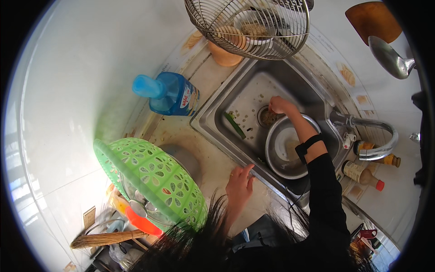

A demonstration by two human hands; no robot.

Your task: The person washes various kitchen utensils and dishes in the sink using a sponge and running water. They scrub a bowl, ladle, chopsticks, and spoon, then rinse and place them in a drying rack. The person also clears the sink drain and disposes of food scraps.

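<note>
My right hand [281, 104] reaches down at the drain strainer [267, 116] of the stainless steel sink [238, 91]; its fingertips are hidden, so a hold cannot be told. Under that forearm a round metal basin [278, 149] stands in the sink with a little cloudy water. A green vegetable piece [234, 125] and several small pale seeds or scraps lie on the sink floor left of the drain. My left hand [240, 180] rests by the near rim of the sink, fingers apart, with nothing in it.
A green perforated plastic basket [159, 176] stands at the left, a blue detergent bottle [175, 95] behind it. A wire basket [251, 30] hangs over the far corner. The curved faucet [384, 125] and a red-capped bottle [362, 175] are at the right.
</note>
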